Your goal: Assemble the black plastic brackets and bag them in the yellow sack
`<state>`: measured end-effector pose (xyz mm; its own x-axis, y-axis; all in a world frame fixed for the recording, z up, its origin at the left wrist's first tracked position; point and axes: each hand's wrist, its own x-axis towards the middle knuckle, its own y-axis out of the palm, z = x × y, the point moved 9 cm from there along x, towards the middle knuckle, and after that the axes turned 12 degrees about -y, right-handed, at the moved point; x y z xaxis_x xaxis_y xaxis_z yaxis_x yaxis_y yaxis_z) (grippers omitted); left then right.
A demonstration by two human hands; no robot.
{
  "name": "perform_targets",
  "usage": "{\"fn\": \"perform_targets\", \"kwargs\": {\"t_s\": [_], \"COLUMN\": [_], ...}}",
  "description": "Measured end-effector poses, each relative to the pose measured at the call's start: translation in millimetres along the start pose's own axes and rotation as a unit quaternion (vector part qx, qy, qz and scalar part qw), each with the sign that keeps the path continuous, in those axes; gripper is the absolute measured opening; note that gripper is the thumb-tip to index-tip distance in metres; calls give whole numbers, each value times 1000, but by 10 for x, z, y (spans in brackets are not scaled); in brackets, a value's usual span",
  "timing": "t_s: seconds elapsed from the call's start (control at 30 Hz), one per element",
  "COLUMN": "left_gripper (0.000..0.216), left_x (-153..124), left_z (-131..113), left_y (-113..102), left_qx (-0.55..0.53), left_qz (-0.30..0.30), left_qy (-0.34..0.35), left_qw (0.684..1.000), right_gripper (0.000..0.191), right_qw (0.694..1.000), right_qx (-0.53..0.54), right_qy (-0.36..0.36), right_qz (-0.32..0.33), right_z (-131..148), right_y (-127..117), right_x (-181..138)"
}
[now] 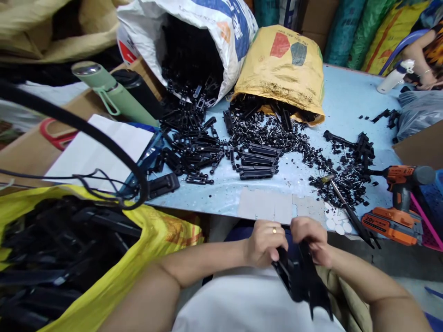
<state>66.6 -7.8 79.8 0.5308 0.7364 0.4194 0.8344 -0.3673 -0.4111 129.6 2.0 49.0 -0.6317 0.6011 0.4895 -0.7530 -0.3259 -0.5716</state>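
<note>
- Two hands meet low in the view, just below the near edge of the tabletop (346, 99), over the person's lap.
- Black plastic parts (300, 276), long and flat, several held together, lie between both hands and slope down toward the lap; blurred, exact count unclear.
- Left hand (265, 243) is clenched around the upper left end of the parts; a ring shows on one finger.
- Right hand (311, 240) is curled over the upper right end of the same parts, fingers folded down onto them.
- Just above the hands: a grey cardboard patch (266, 206) on the tabletop edge, with small white discs (337, 222) to its right.
- Right of that: a screwdriver (346, 207) lying slantwise, and an orange cordless drill (398, 203) at the tabletop's right edge.
- Mid-tabletop: a scatter of small black pieces (277, 136) and a short stack of black bars (258, 161).
- Behind: a yellow sack (284, 64) and a white sack (221, 23), both tipped over and spilling black parts.
- Left side: a green flask (110, 94) lying down, white paper (100, 150), red scissors (55, 133).
- Near left: a yellow bag (145, 258) filled with long black parts.
- Far right: another person's arm (420, 57) beside a white spray bottle (394, 76).
</note>
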Motion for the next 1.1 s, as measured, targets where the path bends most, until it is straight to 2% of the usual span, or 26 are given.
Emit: {"fn": "perform_targets", "kwargs": {"t_s": [0.03,0.1,0.17,0.2,0.27,0.3,0.37,0.43,0.53,0.63,0.7,0.77,0.87,0.93,1.0,1.03,1.1], "left_gripper": [82,88,88,86,75,66,43,25,25,41,51,47,39,40,40,39,37], "left_x": [-17,-55,-108,-135,-175,-183,-171,-119,0,181,316,402,482,530,564,579,594], "left_z": [21,107,207,275,456,562,807,1094,1463,1595,1661,1784,2025,2205,2358,2406,2435], "left_y": [8,9,-13,-41,-119,-152,-198,-260,-405,-552,-822,-1250,-1859,-2139,-2309,-2359,-2420], "left_qx": [9,51,122,168,271,320,396,446,466,453,448,447,460,468,468,466,459], "left_qz": [-26,-75,-113,-132,-159,-159,-128,-86,-46,-29,-66,-133,-188,-189,-180,-178,-183], "left_qy": [-3,6,44,60,72,71,53,-8,-135,-192,-246,-335,-440,-482,-512,-519,-523], "left_qw": [1000,996,985,975,947,931,908,891,873,870,857,818,748,716,698,695,694], "right_gripper": [68,62,57,56,55,53,50,50,50,45,39,35,34,32,26,24,18], "right_qw": [996,970,948,947,954,956,941,909,854,835,844,854,853,861,879,890,911], "right_qx": [-44,-112,-133,-138,-165,-194,-260,-303,-359,-373,-360,-364,-404,-438,-454,-445,-408], "right_qy": [37,100,98,76,35,37,116,225,345,392,388,346,245,135,-6,-47,-34], "right_qz": [-64,-191,-272,-281,-246,-216,-185,-179,-150,-96,-89,-138,-223,-219,-146,-85,43], "right_z": [-119,-329,-467,-531,-725,-890,-1374,-1897,-2465,-2723,-2723,-2534,-1964,-1453,-938,-769,-673], "right_y": [43,87,82,53,-84,-202,-577,-1001,-1424,-1520,-1531,-1635,-1886,-1927,-1717,-1526,-1076], "right_x": [-3,-11,67,156,387,500,656,751,908,1111,1229,1327,1388,1415,1394,1331,1092]}}
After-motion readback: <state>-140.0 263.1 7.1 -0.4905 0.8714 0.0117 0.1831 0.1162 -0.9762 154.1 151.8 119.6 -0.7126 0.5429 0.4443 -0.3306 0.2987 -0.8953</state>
